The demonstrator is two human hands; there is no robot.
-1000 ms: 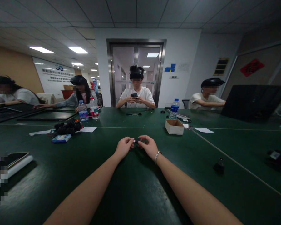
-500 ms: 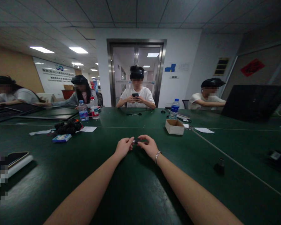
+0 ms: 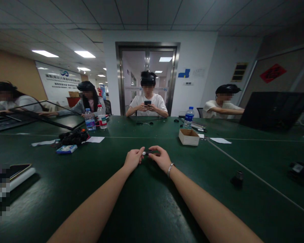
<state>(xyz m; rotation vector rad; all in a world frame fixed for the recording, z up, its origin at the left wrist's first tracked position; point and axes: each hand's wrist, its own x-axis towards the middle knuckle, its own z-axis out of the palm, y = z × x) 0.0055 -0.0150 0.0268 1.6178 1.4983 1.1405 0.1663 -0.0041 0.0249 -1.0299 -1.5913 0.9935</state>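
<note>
Both my arms reach forward over a dark green table (image 3: 147, 202). My left hand (image 3: 133, 158) and my right hand (image 3: 162, 158) meet at the middle of the table, fingers curled in a pinch. Between the fingertips sits a small dark object (image 3: 147, 153) with a pale end, too small to name. Both hands grip it, one at each end. A silver bracelet (image 3: 169, 168) circles my right wrist.
A small cardboard box (image 3: 188, 137) stands beyond my right hand, with a water bottle (image 3: 188, 118) behind it. A small dark item (image 3: 237, 178) lies at the right. Black gear (image 3: 73, 137), a blue packet (image 3: 66, 149) and two bottles (image 3: 95, 118) are at the left. Several people sit around the table.
My hands stay in place on the small object. At the far left a person has lifted a laptop lid.
</note>
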